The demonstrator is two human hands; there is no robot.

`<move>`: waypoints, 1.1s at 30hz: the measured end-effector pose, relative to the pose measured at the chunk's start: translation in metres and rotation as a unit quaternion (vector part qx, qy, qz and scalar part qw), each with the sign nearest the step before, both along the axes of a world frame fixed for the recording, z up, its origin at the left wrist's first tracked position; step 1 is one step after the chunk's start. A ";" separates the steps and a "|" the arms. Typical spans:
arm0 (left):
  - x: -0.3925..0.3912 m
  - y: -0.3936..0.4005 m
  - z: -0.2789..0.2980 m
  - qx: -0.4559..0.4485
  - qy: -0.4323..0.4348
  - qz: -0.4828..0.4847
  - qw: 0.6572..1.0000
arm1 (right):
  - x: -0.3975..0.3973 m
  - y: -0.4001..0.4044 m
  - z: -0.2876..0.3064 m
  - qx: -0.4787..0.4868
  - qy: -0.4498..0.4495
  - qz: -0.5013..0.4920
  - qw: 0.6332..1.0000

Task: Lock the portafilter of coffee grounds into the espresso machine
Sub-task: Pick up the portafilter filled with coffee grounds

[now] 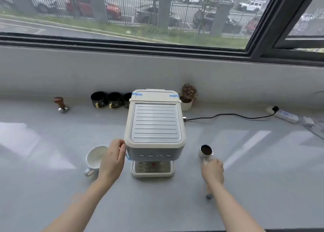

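Note:
A cream espresso machine (155, 124) stands mid-counter, its button panel and drip tray facing me. My left hand (113, 159) rests against the machine's left front corner, fingers curled on its edge. To the machine's right, my right hand (213, 170) grips the handle of a metal portafilter (206, 152). The basket, filled with dark coffee grounds, points away from me and is level. The handle's end sticks out below my wrist. The portafilter is apart from the machine, and the group head under the panel is hidden.
A white mug (95, 159) sits just left of my left hand. A wooden-handled tamper (61, 104) stands far left, three black cups (112, 100) and a small potted plant (187, 96) behind the machine. A black cord (228, 117) runs right to a power strip (285, 116).

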State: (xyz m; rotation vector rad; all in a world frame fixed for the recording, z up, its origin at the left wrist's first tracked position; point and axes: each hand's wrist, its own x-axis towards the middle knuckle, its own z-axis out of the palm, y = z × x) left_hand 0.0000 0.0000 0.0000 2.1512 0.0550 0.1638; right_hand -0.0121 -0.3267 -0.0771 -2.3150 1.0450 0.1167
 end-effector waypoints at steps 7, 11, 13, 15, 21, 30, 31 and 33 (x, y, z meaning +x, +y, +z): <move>-0.028 -0.006 -0.031 -0.032 0.079 0.031 0.996 | -0.006 -0.008 -0.023 0.040 0.079 -0.030 0.996; -0.041 -0.011 -0.042 -0.005 0.128 0.005 0.992 | -0.006 -0.013 -0.033 0.074 0.096 0.001 0.993; -0.046 -0.013 -0.047 0.016 0.149 -0.007 0.989 | -0.008 -0.011 -0.029 0.112 0.093 0.016 0.989; -0.048 -0.014 -0.051 0.028 0.179 -0.028 0.983 | -0.009 -0.007 -0.029 0.172 0.063 -0.026 0.983; -0.057 -0.034 -0.051 0.070 0.272 -0.166 0.945 | -0.023 0.016 -0.027 0.338 -0.010 -0.095 0.936; -0.068 -0.085 -0.019 -0.019 0.353 -0.268 0.896 | -0.053 0.065 0.029 0.350 -0.096 -0.089 0.928; -0.068 -0.091 -0.014 -0.046 0.371 -0.283 0.883 | -0.058 0.071 0.035 0.358 -0.097 -0.089 0.924; -0.069 -0.104 -0.004 -0.078 0.404 -0.315 0.856 | -0.066 0.083 0.042 0.380 -0.089 -0.089 0.917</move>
